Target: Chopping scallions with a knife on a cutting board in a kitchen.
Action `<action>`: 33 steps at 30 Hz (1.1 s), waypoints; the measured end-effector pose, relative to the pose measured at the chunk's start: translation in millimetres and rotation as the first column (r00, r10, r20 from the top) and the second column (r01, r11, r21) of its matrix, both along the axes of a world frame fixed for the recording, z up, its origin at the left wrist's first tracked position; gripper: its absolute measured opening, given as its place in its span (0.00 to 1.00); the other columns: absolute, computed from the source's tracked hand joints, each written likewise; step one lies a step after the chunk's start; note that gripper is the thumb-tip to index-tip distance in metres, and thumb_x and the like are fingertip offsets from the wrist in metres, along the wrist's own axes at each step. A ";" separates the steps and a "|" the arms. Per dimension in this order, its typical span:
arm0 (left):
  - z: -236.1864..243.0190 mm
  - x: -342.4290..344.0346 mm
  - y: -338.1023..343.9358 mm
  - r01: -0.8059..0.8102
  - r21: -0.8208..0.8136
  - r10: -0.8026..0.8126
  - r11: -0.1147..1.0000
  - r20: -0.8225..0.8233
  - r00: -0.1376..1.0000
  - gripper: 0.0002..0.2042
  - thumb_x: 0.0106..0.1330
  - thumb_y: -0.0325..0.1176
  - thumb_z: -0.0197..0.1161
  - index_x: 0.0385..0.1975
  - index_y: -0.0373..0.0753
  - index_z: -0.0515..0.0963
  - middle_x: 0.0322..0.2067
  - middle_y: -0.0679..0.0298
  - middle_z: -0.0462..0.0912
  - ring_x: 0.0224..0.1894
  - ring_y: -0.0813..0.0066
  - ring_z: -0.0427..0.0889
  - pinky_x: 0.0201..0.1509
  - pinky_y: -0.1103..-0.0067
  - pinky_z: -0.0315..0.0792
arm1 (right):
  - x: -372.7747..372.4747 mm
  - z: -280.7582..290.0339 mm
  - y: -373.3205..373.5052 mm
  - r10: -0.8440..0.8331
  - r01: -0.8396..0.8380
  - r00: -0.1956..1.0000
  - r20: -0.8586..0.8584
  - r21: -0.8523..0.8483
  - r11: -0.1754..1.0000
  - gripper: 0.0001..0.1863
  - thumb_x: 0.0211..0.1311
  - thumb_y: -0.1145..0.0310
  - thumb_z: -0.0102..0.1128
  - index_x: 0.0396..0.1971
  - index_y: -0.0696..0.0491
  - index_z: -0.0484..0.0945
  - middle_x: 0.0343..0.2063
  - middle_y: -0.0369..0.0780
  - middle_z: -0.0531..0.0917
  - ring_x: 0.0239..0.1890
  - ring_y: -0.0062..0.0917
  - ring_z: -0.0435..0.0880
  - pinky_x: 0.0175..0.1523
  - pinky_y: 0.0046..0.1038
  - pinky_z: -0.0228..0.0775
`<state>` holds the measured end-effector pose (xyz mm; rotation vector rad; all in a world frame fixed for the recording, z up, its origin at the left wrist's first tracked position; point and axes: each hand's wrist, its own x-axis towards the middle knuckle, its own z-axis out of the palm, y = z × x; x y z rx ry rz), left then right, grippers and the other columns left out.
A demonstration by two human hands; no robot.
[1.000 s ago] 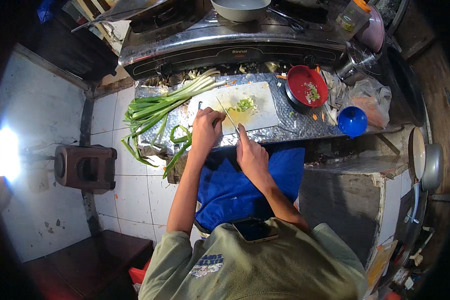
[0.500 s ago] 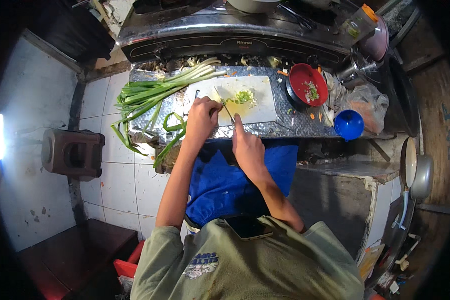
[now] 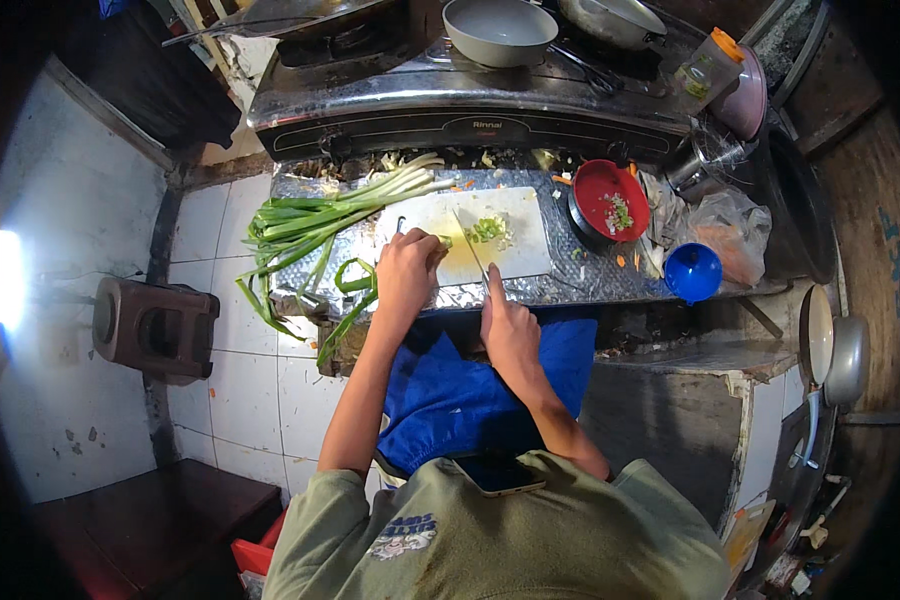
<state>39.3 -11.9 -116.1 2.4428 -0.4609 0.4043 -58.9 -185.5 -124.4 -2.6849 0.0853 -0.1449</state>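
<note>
My left hand (image 3: 408, 268) rests at the left part of a white cutting board (image 3: 522, 262), its fingers closed on a short piece of green onion (image 3: 444, 242). My right hand (image 3: 511, 326) grips a knife (image 3: 470, 238), the index finger stretched along it; the handle is mostly hidden in the hand. The blade slants over the board, just right of the held piece. Chopped green onion (image 3: 488, 231) lies in a small pile to the right of the blade. A bunch of whole green onions (image 3: 315, 218) spreads over the counter at the left, some leaves hanging past the front edge.
Right of the board stands a red bowl (image 3: 627, 190) with chopped bits inside, near a blue plastic container (image 3: 692, 272) and a clear plastic bag (image 3: 735, 235). A stove (image 3: 420, 112) with pans spans the back. A brown stool (image 3: 157, 325) is at left.
The knife has shifted right, away from my left fingers and nearer the chopped pile. My left hand keeps its place on the board. The view has tilted up, showing more of the stove.
</note>
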 end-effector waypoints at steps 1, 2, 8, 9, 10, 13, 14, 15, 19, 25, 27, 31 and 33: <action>-1.4 1.1 1.3 0.001 -0.012 -0.001 1.000 -0.023 1.000 0.05 0.58 0.27 0.71 0.34 0.40 0.87 0.36 0.61 0.86 0.39 0.54 0.82 0.44 0.65 0.76 | 0.7 -0.4 -0.4 -0.003 0.003 1.000 -0.001 0.001 1.000 0.30 0.73 0.63 0.56 0.73 0.45 0.64 0.19 0.50 0.83 0.23 0.53 0.86 0.29 0.54 0.78; -3.0 1.5 2.0 0.004 -0.011 -0.004 1.000 -0.024 1.000 0.05 0.58 0.27 0.71 0.34 0.40 0.87 0.36 0.61 0.86 0.39 0.54 0.82 0.44 0.65 0.76 | 1.4 -0.2 -0.5 0.005 -0.005 1.000 -0.002 0.025 1.000 0.30 0.73 0.63 0.56 0.73 0.46 0.64 0.19 0.50 0.84 0.24 0.53 0.86 0.30 0.55 0.78; -3.4 4.7 -3.8 -0.018 -0.022 0.017 1.000 -0.039 0.999 0.07 0.57 0.24 0.68 0.34 0.41 0.88 0.38 0.63 0.88 0.40 0.56 0.84 0.46 0.67 0.79 | 2.7 1.5 -0.1 0.028 -0.029 1.000 0.010 0.106 0.994 0.31 0.72 0.64 0.56 0.73 0.48 0.64 0.21 0.52 0.84 0.25 0.54 0.85 0.31 0.55 0.77; -3.1 4.9 -2.9 -0.003 -0.017 0.003 1.000 -0.026 1.000 0.08 0.57 0.24 0.68 0.34 0.41 0.88 0.38 0.63 0.89 0.40 0.56 0.84 0.46 0.67 0.79 | 2.4 2.0 0.3 0.047 -0.051 0.998 0.030 0.138 0.989 0.31 0.72 0.65 0.56 0.73 0.49 0.63 0.22 0.52 0.84 0.25 0.54 0.85 0.32 0.55 0.77; -2.9 5.0 -2.2 0.011 -0.012 -0.012 1.000 -0.013 1.000 0.08 0.57 0.24 0.69 0.35 0.42 0.88 0.39 0.63 0.89 0.40 0.56 0.84 0.46 0.67 0.79 | 2.4 1.7 1.4 0.050 -0.053 0.998 0.025 0.137 0.989 0.31 0.72 0.65 0.56 0.73 0.49 0.63 0.22 0.52 0.84 0.25 0.54 0.85 0.32 0.55 0.77; -6.1 5.9 0.5 0.004 -0.017 -0.004 1.000 -0.008 1.000 0.08 0.55 0.24 0.68 0.34 0.41 0.89 0.38 0.64 0.89 0.40 0.56 0.84 0.46 0.67 0.79 | 2.6 0.0 5.1 0.080 -0.088 0.995 0.052 0.164 0.983 0.31 0.72 0.65 0.56 0.74 0.49 0.63 0.23 0.52 0.85 0.26 0.55 0.85 0.33 0.55 0.76; -7.1 5.9 1.3 0.003 -0.012 -0.003 1.000 -0.011 1.000 0.09 0.55 0.24 0.69 0.34 0.41 0.89 0.38 0.64 0.89 0.40 0.56 0.84 0.46 0.67 0.79 | 2.4 -0.3 5.7 0.089 -0.099 0.994 0.064 0.176 0.979 0.31 0.72 0.66 0.56 0.73 0.50 0.63 0.23 0.53 0.85 0.26 0.55 0.85 0.34 0.55 0.76; -7.0 5.7 0.4 0.003 -0.013 -0.003 1.000 -0.012 1.000 0.09 0.55 0.24 0.69 0.34 0.41 0.89 0.38 0.64 0.89 0.40 0.56 0.84 0.46 0.67 0.79 | 2.5 -1.2 6.0 0.096 -0.109 0.992 0.077 0.187 0.976 0.31 0.72 0.66 0.56 0.73 0.50 0.63 0.23 0.53 0.85 0.26 0.55 0.85 0.34 0.55 0.76; -6.8 5.9 -0.6 0.011 -0.071 -0.009 0.997 0.032 0.999 0.03 0.56 0.27 0.70 0.29 0.39 0.88 0.35 0.64 0.88 0.37 0.57 0.84 0.42 0.65 0.77 | 3.5 -1.5 6.9 0.098 -0.109 0.993 0.072 0.176 0.978 0.30 0.73 0.66 0.55 0.73 0.50 0.63 0.23 0.53 0.84 0.26 0.55 0.85 0.34 0.55 0.76; -8.2 6.8 -0.3 0.013 -0.067 -0.011 0.998 0.027 1.000 0.03 0.56 0.27 0.69 0.29 0.40 0.88 0.34 0.64 0.88 0.37 0.57 0.84 0.42 0.65 0.77 | 2.2 -5.2 7.5 0.094 -0.112 0.990 0.104 0.190 0.975 0.30 0.73 0.66 0.56 0.73 0.50 0.64 0.22 0.53 0.84 0.25 0.55 0.84 0.34 0.55 0.76; -9.1 6.6 0.0 0.020 -0.070 -0.018 0.997 0.029 0.999 0.04 0.56 0.27 0.68 0.29 0.41 0.88 0.34 0.65 0.88 0.37 0.58 0.84 0.43 0.65 0.77 | 1.4 -3.9 7.4 0.103 -0.114 0.992 0.071 0.181 0.977 0.31 0.73 0.66 0.55 0.73 0.50 0.64 0.23 0.53 0.84 0.26 0.55 0.84 0.34 0.56 0.76; -9.6 5.2 -1.4 -0.004 -0.060 0.005 0.998 0.019 1.000 0.04 0.56 0.27 0.68 0.30 0.42 0.88 0.35 0.65 0.88 0.38 0.58 0.84 0.43 0.65 0.77 | 1.4 -4.8 9.3 0.090 -0.100 0.994 0.063 0.177 0.979 0.31 0.73 0.66 0.55 0.73 0.50 0.64 0.23 0.53 0.84 0.26 0.55 0.84 0.34 0.56 0.76; -8.6 5.0 -1.4 -0.006 -0.056 0.007 0.998 0.012 1.000 0.04 0.56 0.27 0.68 0.30 0.42 0.88 0.35 0.65 0.88 0.38 0.58 0.84 0.43 0.65 0.77 | 0.4 0.4 9.9 0.082 -0.090 0.996 0.047 0.198 0.976 0.30 0.73 0.65 0.55 0.73 0.50 0.64 0.24 0.54 0.84 0.26 0.55 0.85 0.34 0.56 0.76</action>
